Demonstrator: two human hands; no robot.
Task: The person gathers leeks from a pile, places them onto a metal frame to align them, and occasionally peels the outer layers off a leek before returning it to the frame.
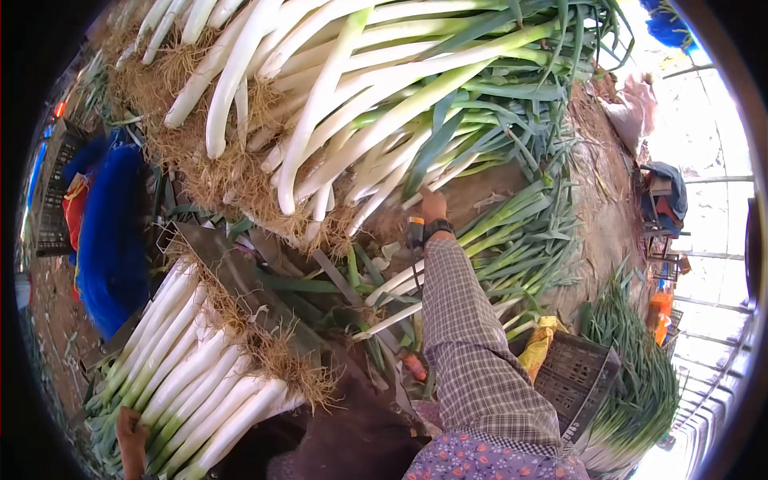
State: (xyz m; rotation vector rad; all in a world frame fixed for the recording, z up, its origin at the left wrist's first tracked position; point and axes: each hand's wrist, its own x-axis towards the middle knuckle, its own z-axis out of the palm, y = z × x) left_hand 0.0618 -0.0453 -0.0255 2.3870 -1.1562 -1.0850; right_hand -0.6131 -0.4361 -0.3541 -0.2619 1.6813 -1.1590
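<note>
My right hand (433, 206) reaches forward, its fingers closed at the white stem of a leek on the lower edge of a big pile of leeks (336, 96). A dark band and a small orange-and-black device (414, 232) are on that wrist and hand. At the lower left, my left hand (132, 438) is curled around the green part of a leek in a row of leeks (192, 360). Their white stems lie side by side, with the roots toward a metal plate (248, 296). Part of the left hand's grip is hidden.
Loose leeks (512, 232) lie right of my forearm. A dark crate (568, 376) with a yellow bag (538, 346) stands at the lower right, beside more leeks (632, 368). Blue material (116, 232) and another crate (56, 188) are at the left; a chair (662, 200) stands far right.
</note>
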